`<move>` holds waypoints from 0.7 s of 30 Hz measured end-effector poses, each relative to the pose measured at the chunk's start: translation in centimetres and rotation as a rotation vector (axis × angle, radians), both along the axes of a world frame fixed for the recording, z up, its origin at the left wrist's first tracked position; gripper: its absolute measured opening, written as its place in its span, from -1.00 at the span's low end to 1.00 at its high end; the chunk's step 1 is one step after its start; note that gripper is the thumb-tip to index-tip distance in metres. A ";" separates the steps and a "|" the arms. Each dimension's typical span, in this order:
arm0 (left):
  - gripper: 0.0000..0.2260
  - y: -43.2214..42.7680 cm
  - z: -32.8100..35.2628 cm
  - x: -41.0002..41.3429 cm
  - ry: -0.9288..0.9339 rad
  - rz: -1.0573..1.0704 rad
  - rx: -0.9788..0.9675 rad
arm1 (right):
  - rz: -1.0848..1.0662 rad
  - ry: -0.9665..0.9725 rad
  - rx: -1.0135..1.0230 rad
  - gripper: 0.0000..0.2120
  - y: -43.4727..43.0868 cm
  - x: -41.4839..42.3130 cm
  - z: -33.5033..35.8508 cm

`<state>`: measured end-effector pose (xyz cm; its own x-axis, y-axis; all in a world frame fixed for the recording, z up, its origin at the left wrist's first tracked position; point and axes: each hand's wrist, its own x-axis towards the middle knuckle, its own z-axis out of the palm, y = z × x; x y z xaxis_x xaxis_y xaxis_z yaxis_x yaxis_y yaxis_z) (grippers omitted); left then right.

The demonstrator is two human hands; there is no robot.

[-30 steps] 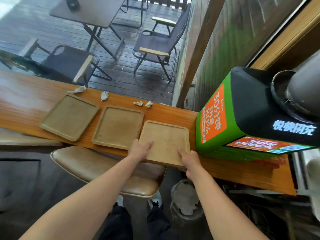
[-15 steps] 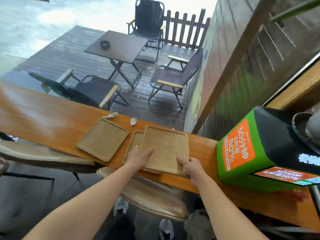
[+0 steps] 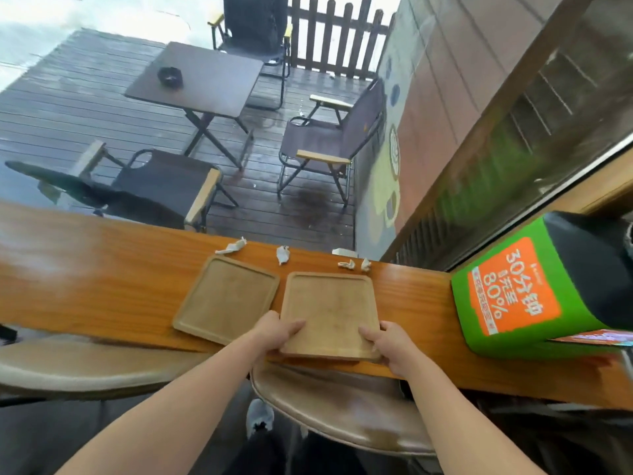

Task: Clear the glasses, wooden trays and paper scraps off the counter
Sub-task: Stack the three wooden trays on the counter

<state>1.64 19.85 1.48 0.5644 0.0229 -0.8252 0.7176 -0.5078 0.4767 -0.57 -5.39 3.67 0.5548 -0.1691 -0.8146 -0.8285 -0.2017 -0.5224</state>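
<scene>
Head view: tray (image 3: pixel 330 313), pinched by left hand (image 3: pixel 275 332) and right hand (image 3: pixel 390 344), has been slid fully over second tray.

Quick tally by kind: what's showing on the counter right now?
Trays: 2
Paper scraps: 4
Green box: 1
Total: 7

**Counter inspection: trays and scraps**

Two shallow, rimmed wooden trays lie flat on the counter (image 3: pixel 102 286). The left tray (image 3: pixel 226 299) sits skewed. The right tray (image 3: pixel 330 310) lies just beside it, with its near edge at the counter's front. The left hand (image 3: pixel 277 332) and right hand (image 3: pixel 387 344) grip its near corners. Four crumpled white paper scraps (image 3: pixel 232 246) (image 3: pixel 283 254) (image 3: pixel 346 265) (image 3: pixel 365 264) lie along the far edge.
</scene>
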 end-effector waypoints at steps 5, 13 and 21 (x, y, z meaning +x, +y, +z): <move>-0.46 -0.2 -0.7 0.9 0.059 0.003 -0.075 | -0.029 0.056 0.014 -0.78 -0.7 0.4 -0.6; -0.54 0.0 -0.5 2.4 0.115 0.075 -0.123 | -0.006 0.121 0.106 -0.81 -1.2 2.3 -1.7; -0.64 -0.5 -2.8 2.5 0.091 0.019 0.001 | 0.062 0.168 0.086 -0.80 -0.9 3.4 -4.0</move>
<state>4.17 19.39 -1.33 0.4868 0.0336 -0.8729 0.7674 -0.4939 0.4089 2.82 -6.33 -0.30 0.4166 -0.0644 -0.9068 -0.8931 -0.2152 -0.3951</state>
